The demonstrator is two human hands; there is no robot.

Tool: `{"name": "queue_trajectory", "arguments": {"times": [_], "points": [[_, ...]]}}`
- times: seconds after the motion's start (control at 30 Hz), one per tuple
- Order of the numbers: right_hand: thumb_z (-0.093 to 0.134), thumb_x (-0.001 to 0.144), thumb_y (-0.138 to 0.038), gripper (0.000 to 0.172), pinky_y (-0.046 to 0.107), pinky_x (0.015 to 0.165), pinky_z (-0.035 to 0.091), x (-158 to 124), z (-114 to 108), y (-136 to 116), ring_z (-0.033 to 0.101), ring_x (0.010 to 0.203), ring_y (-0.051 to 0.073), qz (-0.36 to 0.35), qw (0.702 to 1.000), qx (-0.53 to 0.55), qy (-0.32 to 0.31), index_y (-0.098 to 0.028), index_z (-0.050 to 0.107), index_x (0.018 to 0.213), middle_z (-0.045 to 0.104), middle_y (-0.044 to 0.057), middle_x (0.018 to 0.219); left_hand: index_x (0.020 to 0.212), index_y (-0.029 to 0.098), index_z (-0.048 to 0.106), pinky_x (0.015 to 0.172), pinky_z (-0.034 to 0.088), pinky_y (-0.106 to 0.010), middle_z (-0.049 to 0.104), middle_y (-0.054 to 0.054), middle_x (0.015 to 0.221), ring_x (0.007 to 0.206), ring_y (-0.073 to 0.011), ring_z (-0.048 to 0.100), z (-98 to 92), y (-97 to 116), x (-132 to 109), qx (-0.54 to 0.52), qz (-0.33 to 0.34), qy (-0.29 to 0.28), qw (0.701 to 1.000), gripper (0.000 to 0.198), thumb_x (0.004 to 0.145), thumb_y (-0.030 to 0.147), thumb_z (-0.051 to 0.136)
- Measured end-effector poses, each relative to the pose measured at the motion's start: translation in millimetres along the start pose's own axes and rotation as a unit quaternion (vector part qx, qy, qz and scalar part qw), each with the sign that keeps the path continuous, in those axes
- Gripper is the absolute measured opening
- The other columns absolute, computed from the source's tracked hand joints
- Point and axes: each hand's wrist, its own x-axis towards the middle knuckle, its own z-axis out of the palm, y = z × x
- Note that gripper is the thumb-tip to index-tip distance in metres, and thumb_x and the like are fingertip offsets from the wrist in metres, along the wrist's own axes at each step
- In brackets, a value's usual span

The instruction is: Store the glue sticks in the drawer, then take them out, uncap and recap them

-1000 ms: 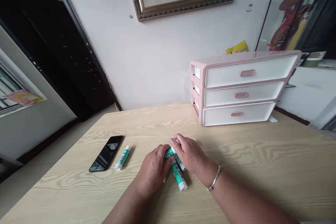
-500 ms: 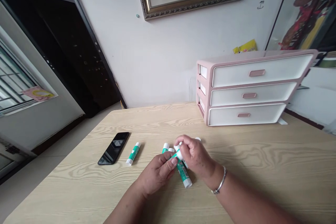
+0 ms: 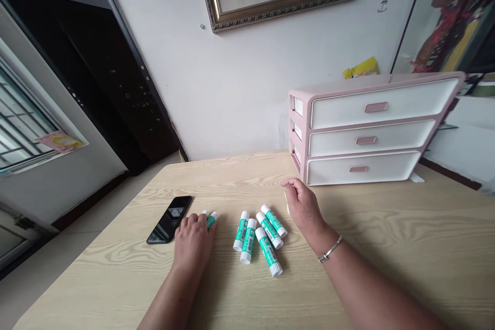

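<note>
Head view: the left hand (image 3: 193, 240) lays its fingers together over two tubes (image 3: 211, 220) beside the phone (image 3: 169, 220), grip hidden. The right hand (image 3: 303, 204) curls its fingers, hold unclear, by a white piece (image 3: 286, 204). Five tubes (image 3: 248, 241) lie between on the surface (image 3: 127, 278).

- Table (image 3: 116, 278): pale tan, wavy grain
- Sticks (image 3: 248, 241): green labels, white ends
- Phone (image 3: 169, 219) near the table's left edge: black
- Drawers (image 3: 371, 132) at the far edge: white fronts, pink frame, pink handles
- Bracelet (image 3: 331, 249): silver
</note>
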Motion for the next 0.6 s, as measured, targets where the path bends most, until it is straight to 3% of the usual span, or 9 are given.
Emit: {"name": "queue_trajectory", "arguments": {"times": [0.27, 0.43, 0.6], "points": [[0.040, 0.096, -0.037, 0.030, 0.026, 0.066, 0.039, 2.3, -3.5, -2.1, 0.062, 0.071, 0.019, 0.000, 0.999, -0.047, -0.018, -0.022, 0.066, 0.094, 0.069, 0.002, 0.075, 0.132, 0.014, 0.058, 0.091, 0.044, -0.043, 0.060, -0.018, 0.125, 0.116, -0.0344, 0.055, 5.7, -18.2, 8.4, 0.011, -0.081, -0.023, 0.996, 0.046, 0.099, 0.041, 0.039], [0.039, 0.098, -0.034, 0.031, 0.028, 0.070, 0.039, 10.6, -10.6, 5.0, 0.065, 0.080, 0.021, 0.024, 0.985, -0.169, -0.031, -0.021, 0.067, 0.098, 0.073, 0.006, 0.087, 0.127, 0.014, 0.060, 0.092, 0.045, -0.041, 0.058, -0.017, 0.128, 0.116, -0.0334, 0.055, 10.8, -29.1, 7.1, -0.029, -0.083, -0.023, 0.996, 0.041, 0.098, 0.033, 0.038], [0.037, 0.100, -0.034, 0.034, 0.031, 0.070, 0.038, 21.3, -23.3, 5.1, 0.068, 0.087, 0.025, 0.095, 0.960, -0.261, -0.045, -0.019, 0.065, 0.111, 0.075, 0.011, 0.096, 0.122, 0.015, 0.063, 0.090, 0.045, -0.044, 0.060, -0.019, 0.127, 0.114, -0.0336, 0.058, 0.9, -32.8, 2.0, -0.054, -0.108, -0.012, 0.993, 0.040, 0.095, 0.033, 0.041]]}}
